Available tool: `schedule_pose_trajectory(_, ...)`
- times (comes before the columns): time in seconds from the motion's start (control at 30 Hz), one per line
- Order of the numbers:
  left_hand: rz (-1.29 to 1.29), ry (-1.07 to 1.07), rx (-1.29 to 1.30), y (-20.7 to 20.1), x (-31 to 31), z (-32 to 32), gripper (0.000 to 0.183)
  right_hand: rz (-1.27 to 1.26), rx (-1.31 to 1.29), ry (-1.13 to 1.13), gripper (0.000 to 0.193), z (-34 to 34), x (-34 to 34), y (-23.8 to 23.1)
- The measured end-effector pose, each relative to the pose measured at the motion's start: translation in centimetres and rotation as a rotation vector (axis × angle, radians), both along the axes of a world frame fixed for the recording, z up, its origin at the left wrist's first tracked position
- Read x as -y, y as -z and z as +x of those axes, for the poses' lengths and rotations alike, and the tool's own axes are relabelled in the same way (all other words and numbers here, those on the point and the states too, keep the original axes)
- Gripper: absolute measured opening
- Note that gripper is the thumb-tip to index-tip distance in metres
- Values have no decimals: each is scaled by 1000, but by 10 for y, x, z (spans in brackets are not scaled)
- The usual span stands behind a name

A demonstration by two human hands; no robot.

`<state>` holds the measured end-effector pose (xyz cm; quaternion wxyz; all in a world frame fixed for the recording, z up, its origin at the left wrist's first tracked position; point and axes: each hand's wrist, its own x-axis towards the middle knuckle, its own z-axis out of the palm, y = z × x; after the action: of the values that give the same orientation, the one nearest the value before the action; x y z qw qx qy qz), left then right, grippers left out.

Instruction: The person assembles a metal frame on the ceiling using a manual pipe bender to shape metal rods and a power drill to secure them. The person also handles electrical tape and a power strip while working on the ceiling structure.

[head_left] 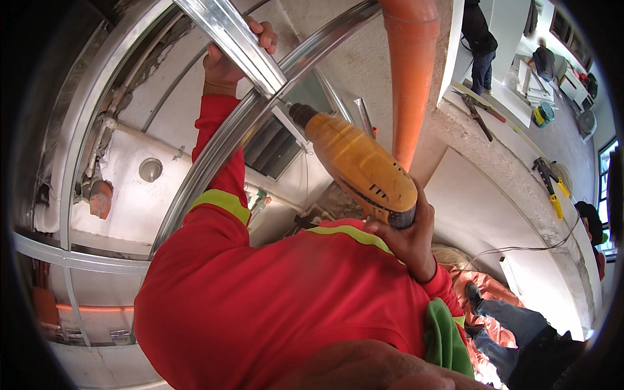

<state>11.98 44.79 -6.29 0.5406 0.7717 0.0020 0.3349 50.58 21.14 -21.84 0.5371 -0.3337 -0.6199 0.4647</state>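
Note:
My left hand is wrapped round a shiny metal channel that slants down from the top edge, with its fingers showing on the far side. The channel's end meets a longer metal channel, which looks curved in this view. In my right hand is a yellow power drill, gripped at its rear and handle. The drill's black chuck points up and left, and its tip is at or very close to the joint where the two channels cross. My fingers on the trigger side are mostly hidden.
A thick orange pipe rises just beside the drill. On the ledge at right lie snips and a black-and-yellow tool, with a cable nearby. More metal framing stands at left. A person in jeans is at lower right; others work farther off.

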Motion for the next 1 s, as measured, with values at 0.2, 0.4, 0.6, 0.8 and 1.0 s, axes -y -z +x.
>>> schedule_pose_trajectory(0.2,-111,160,-30,-1,-8,5,93,-16,2,7,87,-3,3,2)
schedule_pose_trajectory(0.4,-52,215,-92,-8,-12,9,95,10,30,34,88,-6,8,7)
schedule_pose_trajectory(0.6,-39,268,15,-6,-2,18,102,-32,-36,2,87,-15,8,12)
schedule_pose_trajectory(0.8,-483,278,368,25,15,36,78,65,30,52,89,-19,2,22)
schedule_pose_trajectory(1.0,-820,11,808,80,81,46,78,94,-90,28,88,2,20,41)
